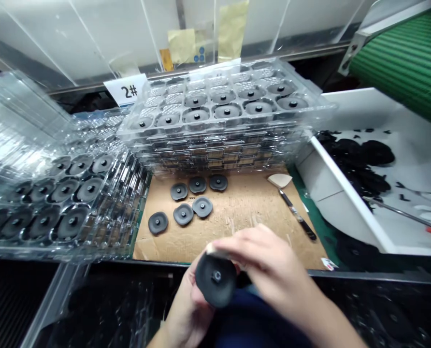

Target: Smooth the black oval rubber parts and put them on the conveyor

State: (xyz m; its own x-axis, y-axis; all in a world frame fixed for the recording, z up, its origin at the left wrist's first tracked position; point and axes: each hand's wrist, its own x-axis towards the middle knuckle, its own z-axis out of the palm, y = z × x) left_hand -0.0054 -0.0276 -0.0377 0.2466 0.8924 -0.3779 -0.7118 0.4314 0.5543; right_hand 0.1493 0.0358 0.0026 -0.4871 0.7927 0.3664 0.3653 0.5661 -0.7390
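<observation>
A black disc [215,282] with a small raised hub at its centre is tilted toward me above the table's front edge. My left hand [192,309] is closed around its left and lower side. From the right, my right hand [262,256] reaches over, slightly blurred, its fingers closed at the disc's upper rim. A whitish spot shows at those fingertips; what it is I cannot tell. Beyond my hands, several similar loose discs [183,214] lie hub-up on a brown board [237,208].
Stacked clear trays [215,130] holding discs stand behind the board, with more trays [110,193] at left. A knife with a fan-shaped blade [291,208] lies on the board's right. A white bin [349,193] holds black scraps. A green ribbed roll [404,58] hangs upper right.
</observation>
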